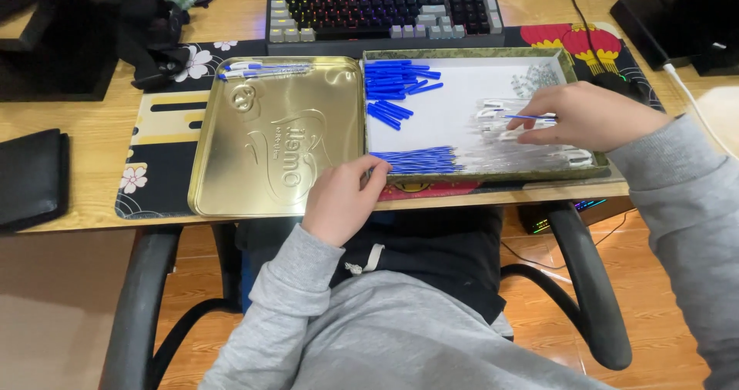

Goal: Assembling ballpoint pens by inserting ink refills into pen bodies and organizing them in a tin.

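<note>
My right hand (589,115) reaches into a shallow white-bottomed tin tray (469,53) and pinches a clear pen barrel with a blue refill (526,117) showing at the fingertips. My left hand (342,197) rests at the tray's front left corner, fingers curled beside a row of blue refills (416,160); whether it holds one is hidden. Blue pen caps (394,82) lie in the tray's far left part. Clear barrels (500,155) pile along its front right. A gold tin lid (281,136) lies to the left, with finished blue pens (258,70) at its far edge.
A backlit keyboard (385,9) sits behind the tray. A black wallet-like case (31,178) lies at the desk's left edge. Dark objects (150,32) stand at the far left, a black stand (670,16) at the far right. Chair armrests (589,282) flank my lap.
</note>
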